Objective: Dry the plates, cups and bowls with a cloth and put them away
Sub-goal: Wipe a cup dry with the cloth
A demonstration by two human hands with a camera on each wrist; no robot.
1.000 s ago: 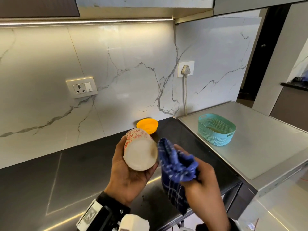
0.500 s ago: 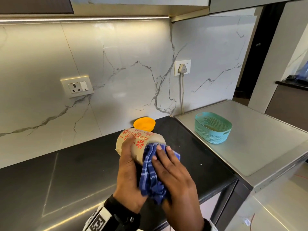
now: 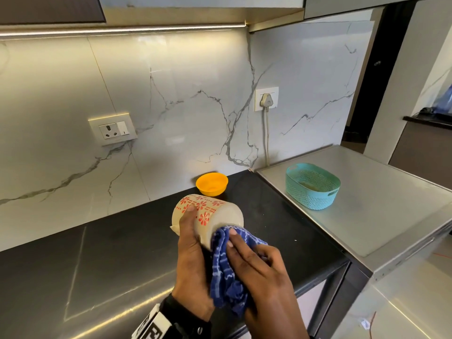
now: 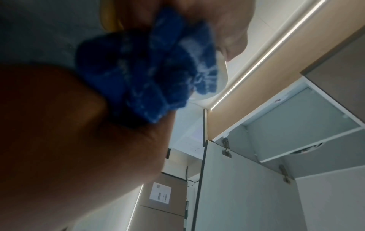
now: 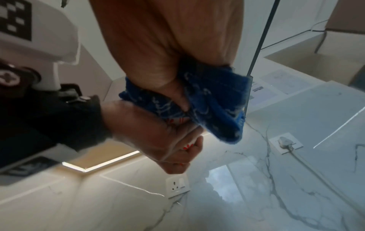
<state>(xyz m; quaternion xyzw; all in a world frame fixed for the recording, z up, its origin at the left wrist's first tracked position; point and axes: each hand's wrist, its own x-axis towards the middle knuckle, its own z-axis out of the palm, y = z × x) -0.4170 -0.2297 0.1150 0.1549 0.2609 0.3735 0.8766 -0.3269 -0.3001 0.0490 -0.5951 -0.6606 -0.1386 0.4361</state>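
While the cup (image 3: 206, 217) is being rubbed dry, most of the job looks like it is not done yet. The left hand (image 3: 193, 270) holds the cup on its side in the air, just above the dark surface (image 3: 97, 265). Its fingers (image 3: 189, 211) are wrapped round the cup. The right hand (image 3: 264, 277) presses a blue cloth (image 3: 227, 272) against the cup's lower side, near the bottom. Its fingers lie mostly straight and close together on top of the cloth, and in the right wrist view the thumb tucks into the folds, so the hand is gripping the cloth.

After this cup is dry it must go away somewhere. An orange bowl (image 3: 211, 184) sits at the back by the wall, well apart from the hands. I cannot tell if it is wet or dry. A green basket (image 3: 313, 189) stands on the grey top to the right. No plates show.

The cup is round, smooth and cream, with red flowers on it. It looks hard and a bit slippery. The cloth is soft, bunched up and has thin white lines. The bowl looks like shiny plastic. The basket has lots of tiny holes. The surface is dark and shiny.
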